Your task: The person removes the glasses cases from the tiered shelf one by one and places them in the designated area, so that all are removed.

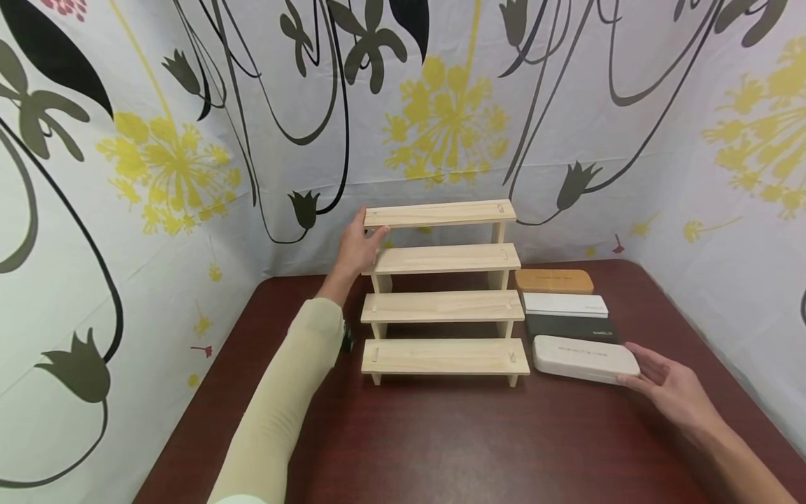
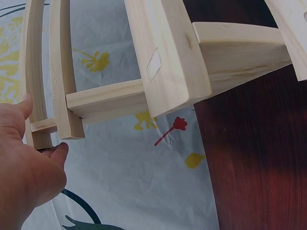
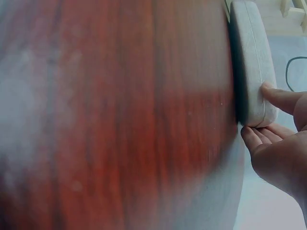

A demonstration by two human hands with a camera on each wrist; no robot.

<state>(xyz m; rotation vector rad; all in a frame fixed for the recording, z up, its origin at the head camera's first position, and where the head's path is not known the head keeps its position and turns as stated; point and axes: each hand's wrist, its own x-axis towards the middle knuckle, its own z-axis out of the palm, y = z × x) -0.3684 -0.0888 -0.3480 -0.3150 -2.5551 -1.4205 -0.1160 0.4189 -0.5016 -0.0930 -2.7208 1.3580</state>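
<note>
A four-tier wooden display stand [image 1: 443, 304] of pale planks stands at the middle of the dark table. My left hand [image 1: 357, 248] grips the left end of its top plank; the left wrist view shows thumb and fingers of that hand [image 2: 33, 153] on either side of the plank end. To the right of the stand lies a white glasses case [image 1: 585, 358] with rounded ends and faint lettering. Its right end is held by my right hand [image 1: 676, 388]. In the right wrist view, the thumb lies on one face of the case [image 3: 254, 62] and the fingers are at its end.
Behind the white case, a black case [image 1: 569, 327], a flat white box [image 1: 565, 304] and a tan case [image 1: 554, 281] lie in a row beside the stand. Patterned cloth [image 1: 441, 133] walls in the dark red-brown table [image 1: 453, 441] at the back and sides.
</note>
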